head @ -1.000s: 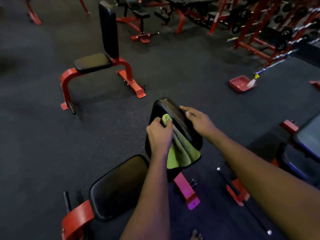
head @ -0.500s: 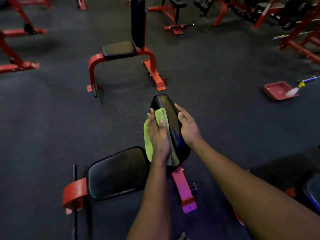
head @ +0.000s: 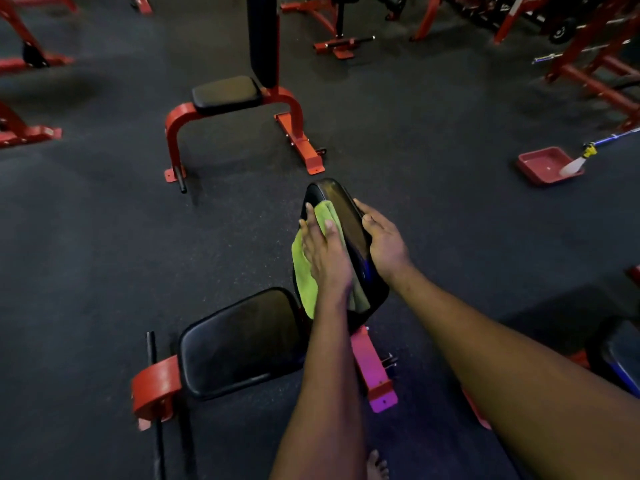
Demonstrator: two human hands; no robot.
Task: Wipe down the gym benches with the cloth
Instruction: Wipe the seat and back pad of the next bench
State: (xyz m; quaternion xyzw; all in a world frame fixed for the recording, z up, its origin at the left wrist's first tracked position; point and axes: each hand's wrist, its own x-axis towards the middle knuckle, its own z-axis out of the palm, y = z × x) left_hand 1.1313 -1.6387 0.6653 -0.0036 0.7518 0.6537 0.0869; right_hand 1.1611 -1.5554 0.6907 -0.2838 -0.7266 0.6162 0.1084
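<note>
Right below me stands a red-framed gym bench with a black seat pad (head: 239, 344) and an upright black backrest (head: 341, 209). A green cloth (head: 304, 271) hangs over the backrest's front face. My left hand (head: 323, 251) presses the cloth flat against the pad, fingers straight. My right hand (head: 382, 239) rests on the backrest's rear side near the top edge, fingers extended along it. Part of the cloth is hidden under my left hand.
A second red bench (head: 227, 95) with a tall backrest stands further ahead. A red dustpan-like tray (head: 543, 166) with a spray bottle (head: 576, 162) lies on the floor at right. Red racks and machines line the far side. Another dark pad (head: 620, 358) sits at the right edge.
My left hand went from gripping the bunched cloth at the backrest's top to pressing it flat on the front face. The view has shifted, bringing the far bench closer to centre.
</note>
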